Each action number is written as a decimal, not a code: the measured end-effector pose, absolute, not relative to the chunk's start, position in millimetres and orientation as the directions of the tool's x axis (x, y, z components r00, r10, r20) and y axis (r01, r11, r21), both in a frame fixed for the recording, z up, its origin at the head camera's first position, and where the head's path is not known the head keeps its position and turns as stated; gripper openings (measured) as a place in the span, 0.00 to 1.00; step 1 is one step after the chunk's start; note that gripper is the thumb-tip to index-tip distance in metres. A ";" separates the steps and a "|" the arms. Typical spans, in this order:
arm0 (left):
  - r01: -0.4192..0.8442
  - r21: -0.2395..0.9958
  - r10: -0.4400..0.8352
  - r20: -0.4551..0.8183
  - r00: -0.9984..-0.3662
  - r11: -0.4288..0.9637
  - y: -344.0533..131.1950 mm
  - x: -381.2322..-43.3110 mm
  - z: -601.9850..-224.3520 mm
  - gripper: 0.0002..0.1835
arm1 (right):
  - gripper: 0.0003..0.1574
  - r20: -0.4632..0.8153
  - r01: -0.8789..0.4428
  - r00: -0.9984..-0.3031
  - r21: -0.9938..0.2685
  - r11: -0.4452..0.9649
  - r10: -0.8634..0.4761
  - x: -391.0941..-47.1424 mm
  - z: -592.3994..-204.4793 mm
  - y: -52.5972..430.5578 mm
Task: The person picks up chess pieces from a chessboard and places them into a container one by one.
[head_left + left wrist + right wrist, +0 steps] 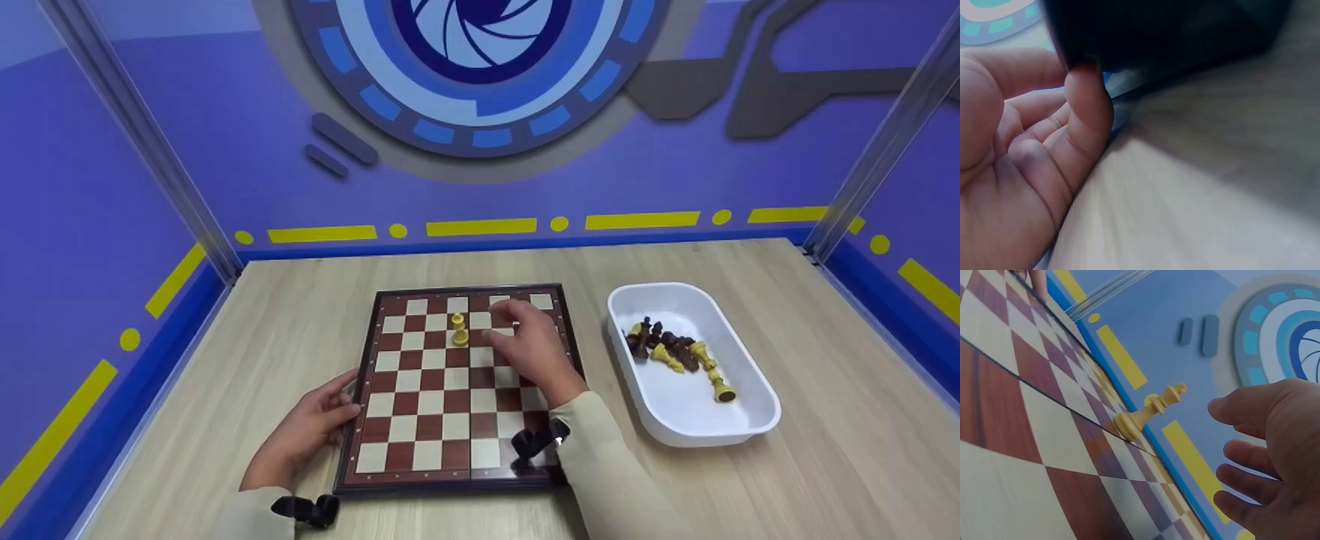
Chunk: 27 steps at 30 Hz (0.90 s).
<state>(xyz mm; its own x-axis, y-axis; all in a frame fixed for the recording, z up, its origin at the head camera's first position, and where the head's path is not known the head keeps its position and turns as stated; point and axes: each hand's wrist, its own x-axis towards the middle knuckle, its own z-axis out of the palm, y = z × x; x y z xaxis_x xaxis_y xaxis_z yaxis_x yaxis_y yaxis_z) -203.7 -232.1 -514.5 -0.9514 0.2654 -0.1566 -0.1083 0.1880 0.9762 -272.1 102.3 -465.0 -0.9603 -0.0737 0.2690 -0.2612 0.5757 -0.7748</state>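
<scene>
A pale yellow chess king [460, 334] stands upright on the far half of the brown-and-cream chessboard [405, 405], beside its middle seam. In the right wrist view the king [1151, 410] shows its flared base and topped crown. My right hand [531, 346] hovers over the board just right of the piece, fingers loosely bent and apart from it, holding nothing. At the board's left edge, my left hand [311, 424] grips the dark rim between thumb and fingers. The left wrist view shows fingertips [1085, 76] right at the underside of the dark board [1157, 39].
To the board's right, a white plastic tub [645, 416] holds several yellow and dark brown chess pieces [679, 349] lying in a heap. Everything rests on a light wooden table [307, 315], with blue panels [225, 150] round the back and sides.
</scene>
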 end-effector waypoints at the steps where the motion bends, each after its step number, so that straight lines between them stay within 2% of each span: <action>1: -0.108 0.976 0.266 -0.157 -0.951 0.188 -232.2 -203.5 -514.3 0.37 | 0.21 0.255 -0.254 -0.964 -0.778 0.574 -0.080 -272.4 -464.9 100.4; 6: -0.104 0.978 0.273 -0.151 -0.950 0.179 -232.7 -202.8 -513.5 0.37 | 0.23 0.214 -0.241 -0.970 -0.789 0.565 -0.116 -276.0 -464.3 92.8; 17: -0.111 0.980 0.268 -0.153 -0.951 0.166 -234.0 -204.5 -515.5 0.37 | 0.20 0.272 -0.324 -0.946 -0.767 0.555 -0.175 -284.9 -469.6 81.8; 27: -0.108 0.979 0.264 -0.152 -0.953 0.173 -233.1 -203.7 -515.8 0.37 | 0.17 0.256 -0.310 -0.951 -0.768 0.561 -0.175 -290.6 -475.4 72.0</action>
